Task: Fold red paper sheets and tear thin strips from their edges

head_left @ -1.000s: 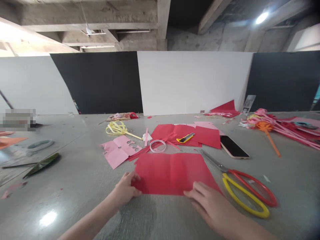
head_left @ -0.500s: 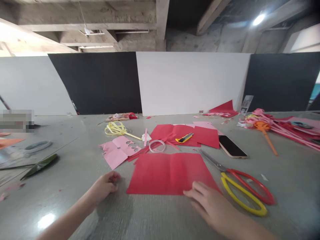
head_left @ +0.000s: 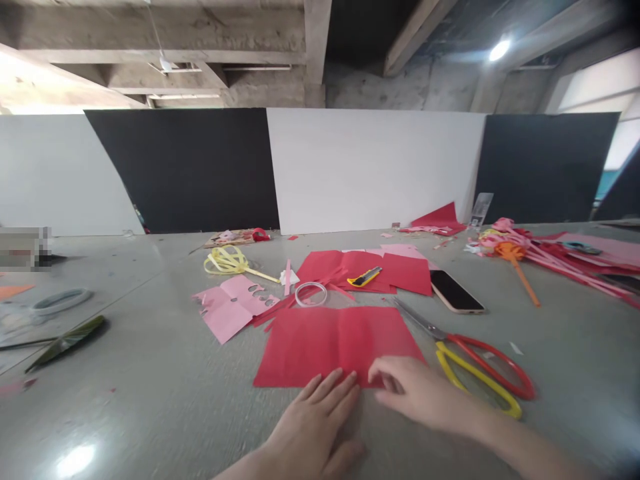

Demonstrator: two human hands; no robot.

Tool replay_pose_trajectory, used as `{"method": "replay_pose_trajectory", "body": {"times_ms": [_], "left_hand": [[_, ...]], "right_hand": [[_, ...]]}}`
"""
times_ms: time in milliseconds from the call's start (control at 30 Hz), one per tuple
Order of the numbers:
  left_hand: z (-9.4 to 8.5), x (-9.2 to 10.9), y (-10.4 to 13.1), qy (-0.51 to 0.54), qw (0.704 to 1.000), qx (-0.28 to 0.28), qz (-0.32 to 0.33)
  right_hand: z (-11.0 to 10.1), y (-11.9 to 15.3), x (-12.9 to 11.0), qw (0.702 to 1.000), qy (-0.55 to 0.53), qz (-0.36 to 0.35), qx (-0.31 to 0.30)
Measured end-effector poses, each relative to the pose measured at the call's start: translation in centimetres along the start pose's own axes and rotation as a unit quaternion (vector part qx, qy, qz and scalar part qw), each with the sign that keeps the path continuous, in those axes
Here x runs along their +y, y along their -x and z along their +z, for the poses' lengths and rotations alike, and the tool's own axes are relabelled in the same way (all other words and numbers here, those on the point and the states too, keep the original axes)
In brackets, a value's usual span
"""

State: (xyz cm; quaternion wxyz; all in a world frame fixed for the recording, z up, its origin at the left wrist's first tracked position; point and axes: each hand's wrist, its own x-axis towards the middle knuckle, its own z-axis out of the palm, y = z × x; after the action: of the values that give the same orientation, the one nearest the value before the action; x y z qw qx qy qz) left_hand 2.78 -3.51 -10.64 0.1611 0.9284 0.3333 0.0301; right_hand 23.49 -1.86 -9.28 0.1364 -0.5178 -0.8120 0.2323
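Note:
A red sheet of paper (head_left: 310, 340) with a crease down its middle lies flat on the grey table. My left hand (head_left: 315, 423) rests palm down at its near edge, fingers stretched out and fingertips on the paper. Just to the right, my right hand (head_left: 415, 390) has bent fingers at the same edge, thumb apart from the forefinger, gripping nothing I can see. Large scissors (head_left: 435, 332) with one red and one yellow handle lie right of the sheet, partly behind my right hand.
Beyond the sheet lie a tape roll (head_left: 311, 294), a yellow utility knife (head_left: 365, 277) on red paper (head_left: 413, 272), cut pink paper (head_left: 233, 307) and a phone (head_left: 457, 291). A yellow paper flower (head_left: 227, 260) is further left. Pink strips (head_left: 545, 257) and an orange flower (head_left: 511, 251) lie right.
My left hand has moved right from beside the sheet onto its near edge and flattened out. My right hand stays by that edge, its fingers more bent. The view has shifted slightly.

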Motion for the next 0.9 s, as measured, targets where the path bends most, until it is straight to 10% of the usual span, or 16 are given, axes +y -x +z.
{"method": "replay_pose_trajectory", "body": {"times_ms": [467, 900], "left_hand": [[0.4, -0.9, 0.0, -0.001, 1.0, 0.008, -0.019], [0.6, -1.1, 0.1, 0.005, 0.999, 0.035, -0.006]], "right_hand": [[-2.4, -4.4, -3.3, 0.972, 0.118, 0.153, -0.131], [-4.1, -2.2, 0.7, 0.951, 0.148, 0.228, -0.144]]}}
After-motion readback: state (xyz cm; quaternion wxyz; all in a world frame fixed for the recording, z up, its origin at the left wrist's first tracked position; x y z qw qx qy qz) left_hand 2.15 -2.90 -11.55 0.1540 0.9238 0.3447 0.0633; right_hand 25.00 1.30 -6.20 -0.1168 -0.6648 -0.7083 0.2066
